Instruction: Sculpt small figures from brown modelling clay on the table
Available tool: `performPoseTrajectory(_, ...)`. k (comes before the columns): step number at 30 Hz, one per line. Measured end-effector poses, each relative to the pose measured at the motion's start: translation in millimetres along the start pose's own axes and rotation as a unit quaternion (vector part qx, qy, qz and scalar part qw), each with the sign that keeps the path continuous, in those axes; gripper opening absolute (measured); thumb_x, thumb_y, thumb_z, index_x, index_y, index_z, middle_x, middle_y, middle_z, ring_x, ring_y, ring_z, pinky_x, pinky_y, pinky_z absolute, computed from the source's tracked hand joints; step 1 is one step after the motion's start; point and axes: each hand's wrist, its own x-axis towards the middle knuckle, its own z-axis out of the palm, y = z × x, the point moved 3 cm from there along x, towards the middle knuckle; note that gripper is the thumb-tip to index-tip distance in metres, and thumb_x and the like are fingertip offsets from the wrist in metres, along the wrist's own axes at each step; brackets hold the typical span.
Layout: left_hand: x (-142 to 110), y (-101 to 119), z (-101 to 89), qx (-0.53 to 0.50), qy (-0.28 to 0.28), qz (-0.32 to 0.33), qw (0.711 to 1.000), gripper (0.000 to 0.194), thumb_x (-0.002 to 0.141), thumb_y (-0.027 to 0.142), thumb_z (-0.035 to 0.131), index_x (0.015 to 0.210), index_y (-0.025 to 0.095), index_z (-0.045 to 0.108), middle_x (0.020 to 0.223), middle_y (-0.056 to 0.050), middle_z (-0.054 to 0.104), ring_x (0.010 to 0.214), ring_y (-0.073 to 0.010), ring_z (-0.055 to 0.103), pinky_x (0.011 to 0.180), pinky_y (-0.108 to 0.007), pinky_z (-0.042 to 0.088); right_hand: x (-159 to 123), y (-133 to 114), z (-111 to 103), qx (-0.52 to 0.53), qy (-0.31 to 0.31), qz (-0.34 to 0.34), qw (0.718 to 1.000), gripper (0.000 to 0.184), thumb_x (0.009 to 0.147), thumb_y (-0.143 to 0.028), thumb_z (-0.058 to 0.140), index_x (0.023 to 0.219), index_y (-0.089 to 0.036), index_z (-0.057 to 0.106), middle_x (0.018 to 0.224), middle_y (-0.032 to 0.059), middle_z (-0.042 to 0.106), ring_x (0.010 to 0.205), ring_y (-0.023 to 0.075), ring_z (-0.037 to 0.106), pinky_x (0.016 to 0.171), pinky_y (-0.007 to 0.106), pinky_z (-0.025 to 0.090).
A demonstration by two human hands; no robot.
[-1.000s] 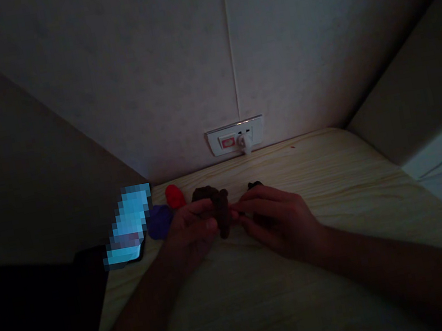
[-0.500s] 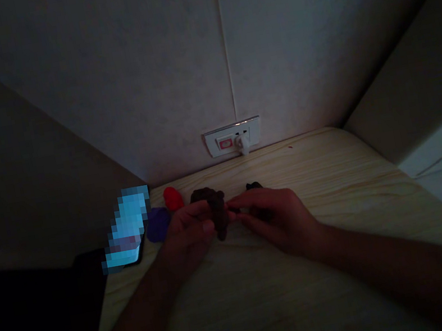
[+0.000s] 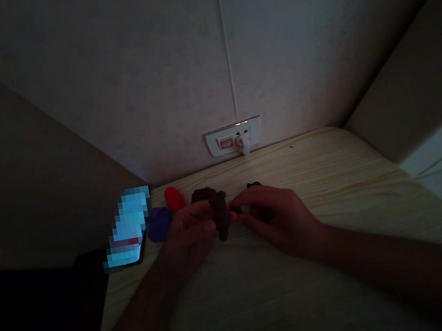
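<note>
The scene is very dim. My left hand (image 3: 188, 234) and my right hand (image 3: 275, 216) meet over a light wooden table (image 3: 335, 179), both pinching a small dark brown lumpy piece (image 3: 220, 217) held upright between their fingertips. Another dark brown lump (image 3: 201, 194) lies just behind it. A red lump (image 3: 174, 197) and a purple lump (image 3: 159, 223) sit to the left of my left hand. A small black piece (image 3: 253, 185) peeks out behind my right hand.
A lit phone screen (image 3: 128, 227) leans at the table's left edge. A white wall socket (image 3: 234, 136) with a plug sits on the back wall just above the table. Walls close in at the left and the right.
Both hands stay together on the brown piece, with only small finger shifts. The view has drifted slightly.
</note>
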Motion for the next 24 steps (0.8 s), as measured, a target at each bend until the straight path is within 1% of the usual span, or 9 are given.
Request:
performPoseTrajectory(2, -0.2, 0.5, 0.1, 0.002, 0.008, -0.001, 1.0, 0.029, 0.065, 0.022, 0.087, 0.094, 0.016, 0.084, 0.082, -0.008, 0.082, 0.079, -0.0218, 0.077, 0.077, -0.029, 0.057, -0.1, -0.7, -1.0, -0.007, 0.016, -0.001, 1.0, 0.017, 0.091, -0.017, 0.068, 0.107, -0.019, 0.074, 0.088, 0.0033, 0.075, 0.061, 0.0102, 0.062, 0.057, 0.021, 0.049)
performPoseTrajectory(4, -0.1, 0.7, 0.0, 0.003, 0.007, -0.001, 1.0, 0.029, 0.065, 0.022, 0.087, 0.093, 0.016, 0.084, 0.082, -0.008, 0.082, 0.08, -0.0217, 0.077, 0.076, -0.028, 0.057, 0.0, -2.4, -1.8, -0.016, 0.03, -0.021, 0.999, 0.015, 0.091, -0.016, 0.068, 0.105, -0.018, 0.075, 0.087, 0.0033, 0.075, 0.061, 0.0101, 0.062, 0.058, 0.021, 0.05)
performPoseTrajectory(8, 0.4, 0.1, -0.4, -0.001, 0.002, -0.002, 1.0, 0.03, 0.065, 0.022, 0.088, 0.094, 0.015, 0.084, 0.082, -0.008, 0.082, 0.08, -0.0217, 0.078, 0.077, -0.027, 0.057, 0.1, -4.2, -1.6, -0.015, 0.032, -0.068, 0.997, 0.018, 0.094, -0.014, 0.067, 0.11, -0.017, 0.074, 0.094, 0.0061, 0.077, 0.076, 0.0136, 0.07, 0.069, 0.024, 0.056)
performPoseTrajectory(10, 0.7, -0.4, -0.6, -0.004, -0.001, -0.002, 1.0, 0.03, 0.066, 0.022, 0.089, 0.094, 0.015, 0.084, 0.08, -0.008, 0.082, 0.078, -0.0209, 0.078, 0.078, -0.027, 0.057, 0.0, -3.6, -0.7, -0.005, 0.022, -0.075, 0.997, 0.018, 0.095, -0.015, 0.066, 0.11, -0.018, 0.074, 0.098, 0.0073, 0.078, 0.086, 0.0159, 0.072, 0.076, 0.026, 0.058)
performPoseTrajectory(12, 0.8, -0.8, -0.9, -0.008, -0.009, 0.001, 1.0, 0.03, 0.066, 0.023, 0.09, 0.094, 0.016, 0.084, 0.081, -0.007, 0.082, 0.077, -0.0192, 0.077, 0.078, -0.026, 0.057, -0.2, -2.9, 0.1, 0.003, 0.014, -0.074, 0.997, 0.016, 0.096, -0.016, 0.066, 0.109, -0.019, 0.075, 0.1, 0.0082, 0.078, 0.089, 0.017, 0.073, 0.078, 0.028, 0.059)
performPoseTrajectory(15, 0.9, -1.7, -2.8, -0.01, -0.015, 0.0, 1.0, 0.03, 0.067, 0.023, 0.089, 0.095, 0.015, 0.083, 0.082, -0.007, 0.082, 0.076, -0.0185, 0.076, 0.077, -0.026, 0.056, -0.3, -3.4, 0.1, -0.001, 0.015, -0.074, 0.997, 0.016, 0.095, -0.016, 0.067, 0.11, -0.018, 0.074, 0.099, 0.0077, 0.078, 0.086, 0.0161, 0.073, 0.075, 0.027, 0.059)
performPoseTrajectory(18, 1.1, -3.0, -5.3, -0.004, -0.018, -0.001, 1.0, 0.032, 0.068, 0.024, 0.089, 0.097, 0.014, 0.082, 0.083, -0.009, 0.081, 0.079, -0.0215, 0.076, 0.076, -0.029, 0.056, 0.0, -4.2, -0.7, -0.017, 0.028, -0.072, 0.997, 0.015, 0.094, -0.017, 0.07, 0.108, -0.018, 0.075, 0.095, 0.0066, 0.079, 0.082, 0.0153, 0.073, 0.074, 0.026, 0.059)
performPoseTrajectory(20, 1.5, -3.6, -6.0, -0.002, -0.022, 0.003, 1.0, 0.031, 0.069, 0.024, 0.088, 0.098, 0.014, 0.082, 0.085, -0.01, 0.082, 0.08, -0.0224, 0.076, 0.073, -0.029, 0.055, 0.4, -4.7, -1.0, -0.018, 0.032, -0.075, 0.997, 0.011, 0.095, -0.018, 0.07, 0.104, -0.018, 0.076, 0.095, 0.007, 0.079, 0.084, 0.0162, 0.074, 0.076, 0.027, 0.06)
performPoseTrajectory(24, 2.4, -3.8, -5.1, -0.004, -0.021, 0.009, 1.0, 0.029, 0.068, 0.025, 0.088, 0.096, 0.016, 0.083, 0.082, -0.008, 0.081, 0.077, -0.0203, 0.075, 0.072, -0.027, 0.054, 1.0, -6.2, -1.7, -0.022, 0.039, -0.085, 0.995, 0.011, 0.095, -0.018, 0.07, 0.104, -0.019, 0.076, 0.096, 0.008, 0.079, 0.086, 0.0173, 0.075, 0.076, 0.028, 0.061)
